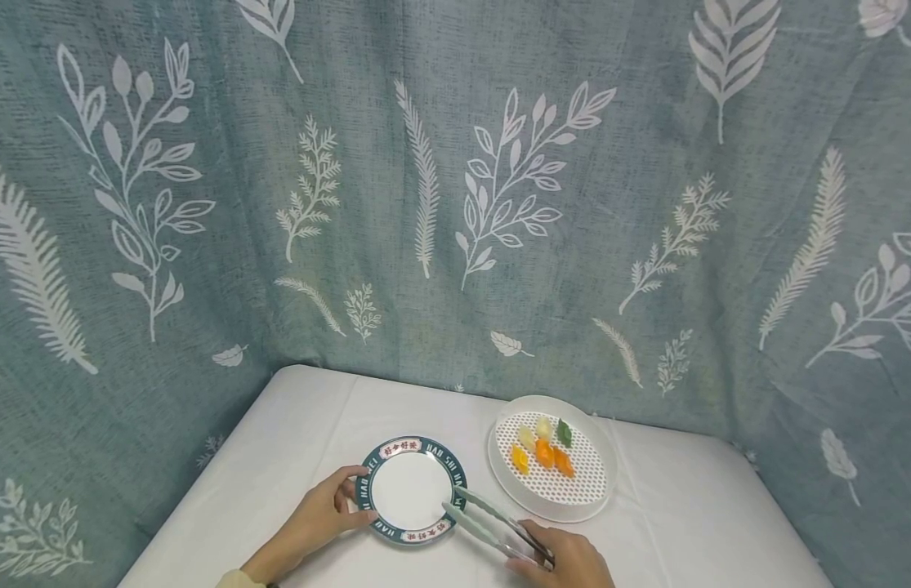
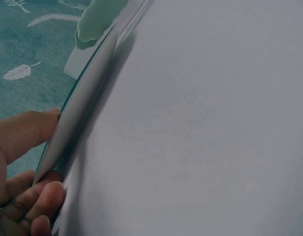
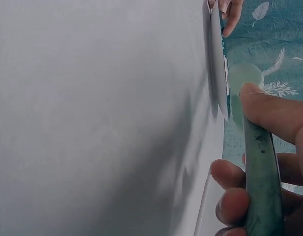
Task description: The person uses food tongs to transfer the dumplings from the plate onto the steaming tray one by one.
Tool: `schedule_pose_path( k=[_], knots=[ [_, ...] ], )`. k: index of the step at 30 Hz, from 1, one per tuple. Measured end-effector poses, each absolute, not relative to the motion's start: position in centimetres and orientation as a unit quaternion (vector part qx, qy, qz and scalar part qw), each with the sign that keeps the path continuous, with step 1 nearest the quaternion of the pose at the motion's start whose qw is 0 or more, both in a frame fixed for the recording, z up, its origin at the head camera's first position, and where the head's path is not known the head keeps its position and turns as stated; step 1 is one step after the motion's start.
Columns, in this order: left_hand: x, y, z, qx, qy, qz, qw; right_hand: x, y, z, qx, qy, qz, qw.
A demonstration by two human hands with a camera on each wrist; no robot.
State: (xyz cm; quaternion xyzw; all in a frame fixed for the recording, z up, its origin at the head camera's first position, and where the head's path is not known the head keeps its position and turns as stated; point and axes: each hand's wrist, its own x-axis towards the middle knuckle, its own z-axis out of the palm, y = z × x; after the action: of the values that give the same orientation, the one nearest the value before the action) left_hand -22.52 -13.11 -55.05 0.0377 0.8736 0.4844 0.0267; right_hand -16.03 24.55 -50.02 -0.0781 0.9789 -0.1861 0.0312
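Note:
My left hand (image 1: 319, 514) holds the left rim of a round white plate (image 1: 409, 490) with a dark green lettered border. The left wrist view shows the thumb on the rim of the plate (image 2: 82, 108) and fingertips tucked underneath. In my right hand (image 1: 569, 559) is a pair of tongs (image 1: 471, 525) with pale green ends, gripped between thumb and fingers. The tips are spread apart over the plate's right rim, with nothing seen between them. Whether they touch the plate I cannot tell. Nothing lies on the plate.
Behind and right of the plate stands a round white tray (image 1: 611, 465) with a perforated base. Small pieces lie in it: yellow (image 1: 520, 460), orange (image 1: 545, 452), pale and green (image 1: 564, 433). A white cloth (image 1: 308, 408) covers the table; a patterned teal curtain (image 1: 396, 310) hangs around it.

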Motion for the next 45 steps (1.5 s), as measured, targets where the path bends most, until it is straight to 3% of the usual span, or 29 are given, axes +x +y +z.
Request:
schedule_pose_path(
  k=[22,45],
  knots=[
    [-22.9,-13.3,-54.8,0.043,0.878,0.476,0.03,-16.8,23.8,-51.2,-0.101,0.977,-0.184,0.046],
    [-22.4,-12.8,-54.9,0.051,0.877,0.477,0.027,-15.6,23.7,-51.7,-0.086,0.983,-0.16,0.003]
  ],
)
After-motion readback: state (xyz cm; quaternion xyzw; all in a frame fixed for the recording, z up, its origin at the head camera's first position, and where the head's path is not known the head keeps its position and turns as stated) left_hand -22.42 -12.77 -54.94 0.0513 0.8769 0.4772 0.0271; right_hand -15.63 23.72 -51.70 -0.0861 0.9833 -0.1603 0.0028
